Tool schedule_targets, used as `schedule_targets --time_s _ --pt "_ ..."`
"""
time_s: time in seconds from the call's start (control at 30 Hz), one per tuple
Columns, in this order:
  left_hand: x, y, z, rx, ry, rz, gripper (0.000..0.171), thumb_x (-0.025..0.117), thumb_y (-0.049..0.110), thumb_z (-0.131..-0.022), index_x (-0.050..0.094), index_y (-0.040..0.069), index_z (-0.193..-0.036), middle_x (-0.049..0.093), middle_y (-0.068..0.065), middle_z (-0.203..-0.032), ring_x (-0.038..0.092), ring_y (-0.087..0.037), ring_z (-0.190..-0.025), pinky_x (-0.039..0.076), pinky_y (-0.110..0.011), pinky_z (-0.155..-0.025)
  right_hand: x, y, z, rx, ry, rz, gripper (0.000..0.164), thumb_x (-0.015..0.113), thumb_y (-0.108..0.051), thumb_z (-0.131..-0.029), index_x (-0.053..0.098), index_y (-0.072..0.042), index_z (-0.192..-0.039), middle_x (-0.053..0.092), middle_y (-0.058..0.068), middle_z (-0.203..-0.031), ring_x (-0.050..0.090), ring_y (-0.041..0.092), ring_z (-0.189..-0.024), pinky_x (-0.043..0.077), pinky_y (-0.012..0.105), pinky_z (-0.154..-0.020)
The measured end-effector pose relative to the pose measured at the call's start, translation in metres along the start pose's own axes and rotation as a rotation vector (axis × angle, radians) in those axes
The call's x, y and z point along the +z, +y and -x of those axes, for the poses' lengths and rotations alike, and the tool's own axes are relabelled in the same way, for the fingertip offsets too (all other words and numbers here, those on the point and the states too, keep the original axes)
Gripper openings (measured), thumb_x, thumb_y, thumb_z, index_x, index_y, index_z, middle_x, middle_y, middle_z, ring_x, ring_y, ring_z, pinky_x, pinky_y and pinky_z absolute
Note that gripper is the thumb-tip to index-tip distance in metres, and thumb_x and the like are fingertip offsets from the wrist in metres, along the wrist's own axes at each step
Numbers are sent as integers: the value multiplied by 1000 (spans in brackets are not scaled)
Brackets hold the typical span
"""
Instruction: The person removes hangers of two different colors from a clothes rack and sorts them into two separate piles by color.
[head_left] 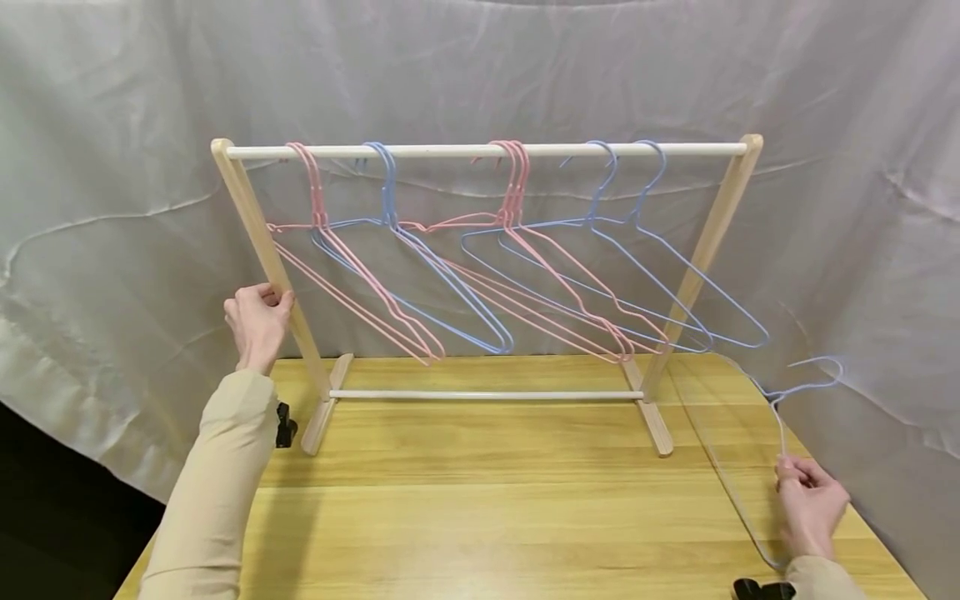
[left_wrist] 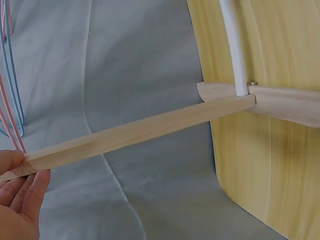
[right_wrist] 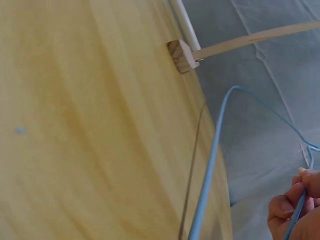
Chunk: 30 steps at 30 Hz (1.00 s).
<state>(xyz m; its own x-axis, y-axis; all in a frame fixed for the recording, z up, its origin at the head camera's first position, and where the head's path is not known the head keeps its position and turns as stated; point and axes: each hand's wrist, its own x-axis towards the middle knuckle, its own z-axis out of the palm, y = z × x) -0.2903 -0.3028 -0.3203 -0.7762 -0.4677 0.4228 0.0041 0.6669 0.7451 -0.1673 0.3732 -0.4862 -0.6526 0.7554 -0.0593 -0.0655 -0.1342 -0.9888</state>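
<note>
A wooden garment rack with a white top rail stands on the table. Thumb and fingers of my left hand grip its left post partway up. At the table's right edge, my right hand pinches a light blue wire hanger by one sloping side. The hanger's hook points away toward the back right, and its long bar slants past the rack's right foot. On the rail hang pink hangers at the left, a blue group, more pink ones in the middle, and two blue hangers at the right.
A white lower bar joins the rack's feet, including the right foot. Grey cloth hangs behind the wood-grain table. Near each forearm shows a small black object, one beside the left sleeve.
</note>
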Motion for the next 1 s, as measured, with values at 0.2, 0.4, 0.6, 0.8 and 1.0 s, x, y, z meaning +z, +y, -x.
schedule_targets --time_s 0.2,0.4,0.6,0.8,1.0 --pt "0 -1 0 -10 8 1 31 61 22 -99 73 -7 -103 73 -29 -106 61 -41 -105 44 -47 -97 -4 5 -2 14 -53 283 47 62 -10 -94 63 -41 -59 55 -29 -55 48 -12 -55 38 7 -54" --pt "0 -1 0 -23 11 -16 31 61 22 -99 74 -4 -107 75 -26 -106 67 -39 -96 44 -31 -81 -7 8 -2 -40 -73 516 51 63 -18 -95 54 -52 -59 49 -35 -55 44 -13 -60 37 8 -60" --pt "0 -2 0 -26 13 -21 31 60 23 -99 75 -3 -105 75 -25 -104 68 -36 -92 40 -21 -73 -11 9 -3 -62 -83 613 45 62 -15 -93 61 -51 -65 46 -40 -56 41 -15 -65 34 10 -65" --pt "0 -1 1 -24 6 -22 31 60 23 -99 74 -4 -105 75 -25 -104 69 -36 -91 39 -18 -68 -14 9 -6 -111 -107 771 20 60 -17 -93 80 -20 -91 42 -42 -56 37 -18 -65 34 14 -66" --pt "0 0 1 -53 -15 -7 34 59 25 -100 73 -3 -112 74 -26 -109 67 -34 -96 39 -16 -66 -16 7 -12 -173 -169 907 36 59 -15 -92 68 4 -122 45 -35 -61 35 -19 -60 36 19 -65"
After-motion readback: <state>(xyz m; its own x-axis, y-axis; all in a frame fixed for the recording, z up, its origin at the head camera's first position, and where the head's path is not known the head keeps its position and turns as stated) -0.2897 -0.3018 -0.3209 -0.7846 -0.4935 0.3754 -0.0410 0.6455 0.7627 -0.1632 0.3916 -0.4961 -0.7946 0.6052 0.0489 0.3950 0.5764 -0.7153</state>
